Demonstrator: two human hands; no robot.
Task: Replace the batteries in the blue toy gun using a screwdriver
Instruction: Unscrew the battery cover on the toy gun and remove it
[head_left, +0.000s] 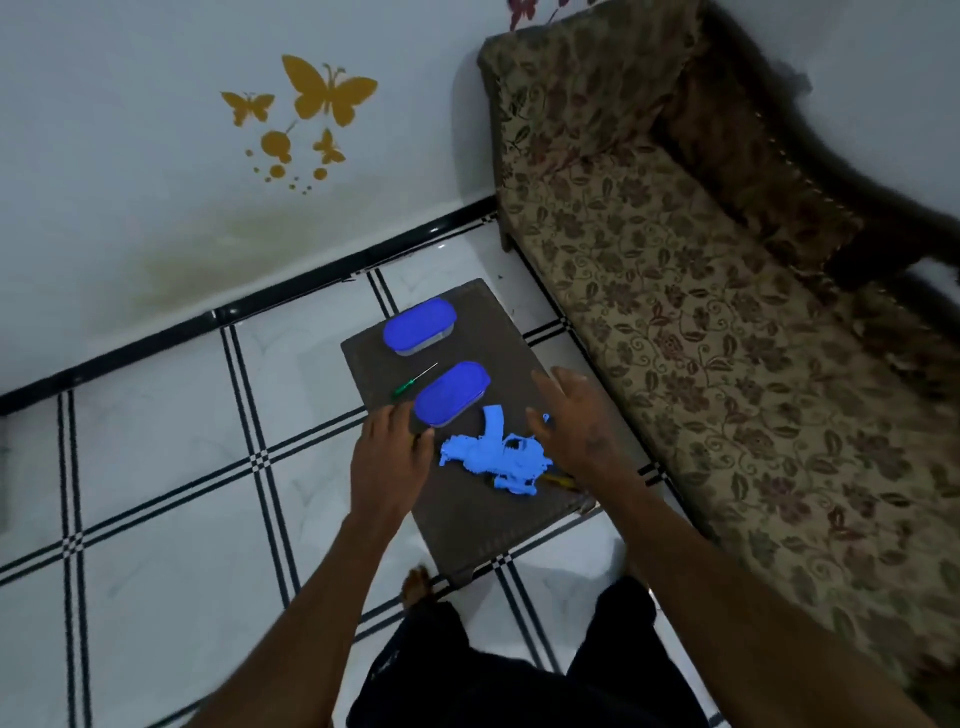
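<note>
Head view shows your left hand (393, 451) and right hand (569, 415) open, holding nothing, over the small table (498, 525). Your blue toy gun (493, 457) lies between them near the right edge; grab it first, then the screwdriver (414, 382) by the left edge

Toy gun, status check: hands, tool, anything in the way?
Both hands open, left hand and right hand flanking the toy gun. Screwdriver untouched. Near container between tool and gun.

The person wears black shorts (519, 691), with bare forearms, bare hands and a bare foot (418, 584).
</note>
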